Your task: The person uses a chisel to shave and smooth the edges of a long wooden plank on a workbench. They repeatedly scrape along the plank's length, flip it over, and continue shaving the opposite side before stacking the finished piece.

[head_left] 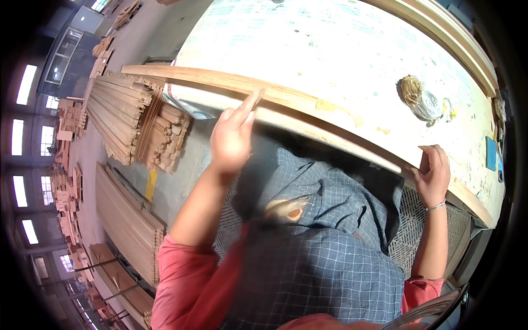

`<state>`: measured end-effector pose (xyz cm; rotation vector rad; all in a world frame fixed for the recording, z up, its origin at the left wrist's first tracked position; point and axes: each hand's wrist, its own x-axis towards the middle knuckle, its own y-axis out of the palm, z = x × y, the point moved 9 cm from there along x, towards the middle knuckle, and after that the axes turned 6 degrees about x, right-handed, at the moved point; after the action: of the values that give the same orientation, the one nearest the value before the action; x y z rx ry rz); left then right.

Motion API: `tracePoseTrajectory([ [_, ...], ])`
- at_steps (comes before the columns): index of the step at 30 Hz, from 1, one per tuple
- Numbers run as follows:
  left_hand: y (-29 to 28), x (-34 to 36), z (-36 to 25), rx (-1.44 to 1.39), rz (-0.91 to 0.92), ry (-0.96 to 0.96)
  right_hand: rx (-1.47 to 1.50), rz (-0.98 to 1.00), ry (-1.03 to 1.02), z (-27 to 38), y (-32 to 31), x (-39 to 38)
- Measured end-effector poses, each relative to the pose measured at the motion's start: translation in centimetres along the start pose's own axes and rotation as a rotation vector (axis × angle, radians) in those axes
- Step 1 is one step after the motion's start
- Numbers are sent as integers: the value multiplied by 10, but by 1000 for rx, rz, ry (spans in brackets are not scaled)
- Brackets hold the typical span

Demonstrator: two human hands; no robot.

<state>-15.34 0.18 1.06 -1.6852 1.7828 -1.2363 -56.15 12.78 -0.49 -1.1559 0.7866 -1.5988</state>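
Observation:
A long, pale wooden strip (225, 81) lies along the near edge of the worktable, slanting from upper left to lower right. My left hand (232, 140) is raised at its left half, fingers stretched toward the strip and a little blurred; whether the fingertips touch it is hard to tell. Farther right, my right hand (434, 170) is bent around the strip, with fingers over the top and the thumb on the near side. A bracelet circles that wrist.
On the pale, stained worktable (341, 60) sit a bundle of straw-coloured fibre (410, 89) with a clear plastic bag (428, 104), and a blue block (490, 152) at the right. Long boards edge the far side. Stacked wooden strips (115, 115) and boards (129, 220) stand on the floor leftward.

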Motion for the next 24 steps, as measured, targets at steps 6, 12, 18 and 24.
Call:
tracePoseTrajectory([
  [6,21,13,-7,364,83,-114,10,-6,8,4,-2,-1],
  [12,24,9,-16,134,238,-85,-7,-28,-20,6,-1,-3],
  [18,20,18,3,88,168,-278,-26,-28,-31,7,0,-2],
  [24,36,6,-10,-131,189,-4,-12,-15,-36,8,0,-1],
])
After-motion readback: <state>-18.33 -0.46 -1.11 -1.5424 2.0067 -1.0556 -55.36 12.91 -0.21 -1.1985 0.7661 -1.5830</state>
